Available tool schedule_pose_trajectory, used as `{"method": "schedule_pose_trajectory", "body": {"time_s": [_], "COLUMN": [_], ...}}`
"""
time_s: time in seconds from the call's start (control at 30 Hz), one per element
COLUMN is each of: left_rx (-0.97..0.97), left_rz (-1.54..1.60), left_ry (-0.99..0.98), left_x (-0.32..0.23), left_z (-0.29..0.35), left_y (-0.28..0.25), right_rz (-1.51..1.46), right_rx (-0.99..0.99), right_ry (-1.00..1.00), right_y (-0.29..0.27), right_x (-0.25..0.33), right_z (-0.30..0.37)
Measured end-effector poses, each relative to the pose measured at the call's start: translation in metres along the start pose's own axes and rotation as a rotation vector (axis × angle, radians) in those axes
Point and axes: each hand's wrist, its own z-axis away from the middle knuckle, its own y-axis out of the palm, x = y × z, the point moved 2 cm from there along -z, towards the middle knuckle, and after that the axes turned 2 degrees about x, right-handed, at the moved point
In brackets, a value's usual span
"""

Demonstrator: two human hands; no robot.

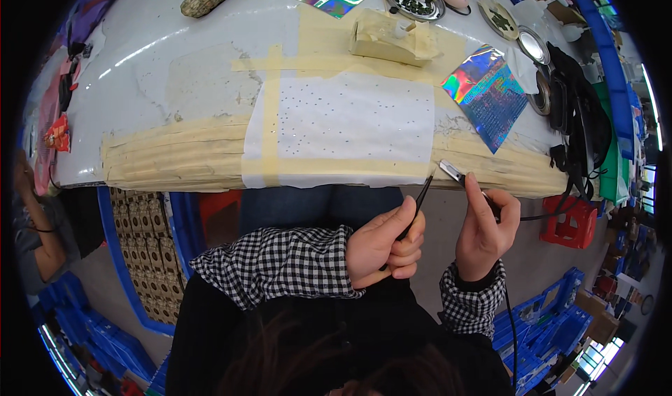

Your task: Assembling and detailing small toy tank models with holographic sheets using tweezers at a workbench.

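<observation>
My left hand (385, 245) is closed round a pair of black tweezers (421, 203), whose tips point up toward the table's front edge. In my right hand (486, 221), the fingers pinch a small silver-ended piece that looks like a cable plug (451, 170). Its metal end lies close to the tweezer tips without clearly touching them, and a black cable (539, 217) runs off to the right. Beyond both hands, a white sheet (350, 123) dotted with tiny dark specks is held to the table by yellowish masking tape (271, 116).
A tape-wrapped block (381, 42) stands behind the sheet. Shiny holographic packets (490, 95), round tins (533, 44) and a dish of dark bits (414, 0) lie right and behind. A blue crate (112, 256) of patterned pieces sits lower left; a red stool (570, 224) is at right.
</observation>
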Motion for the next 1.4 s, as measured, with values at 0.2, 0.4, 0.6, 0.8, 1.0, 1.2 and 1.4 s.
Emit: {"method": "schedule_pose_trajectory", "body": {"time_s": [0.2, 0.4, 0.6, 0.8, 1.0, 1.2, 1.4], "left_rx": [-0.016, -0.012, 0.016, -0.005, -0.023, -0.019, 0.019], "left_rz": [-0.077, -0.021, -0.004, -0.013, -0.039, -0.063, -0.023], "left_ry": [0.111, 0.111, 0.061, 0.074, 0.078, 0.093, 0.052], "left_x": [0.002, 0.003, 0.001, 0.002, 0.002, 0.002, 0.003], "left_z": [-0.005, -0.005, -0.006, -0.005, -0.006, -0.005, -0.006], "left_y": [0.0, -0.003, -0.004, -0.005, -0.004, -0.008, -0.007], "right_rz": [-0.006, 0.024, -0.011, 0.047, 0.004, 0.005, 0.054], "right_rx": [-0.033, -0.011, -0.056, -0.01, -0.055, -0.005, -0.203], "right_ry": [0.001, 0.021, 0.002, 0.003, -0.022, 0.011, 0.114], "right_y": [-0.003, 0.002, -0.004, 0.001, -0.003, 0.001, -0.02], "right_x": [0.0, 0.0, 0.0, -0.001, 0.0, -0.001, -0.03], "right_z": [0.0, 0.0, 0.003, 0.002, 0.002, -0.001, -0.024]}}
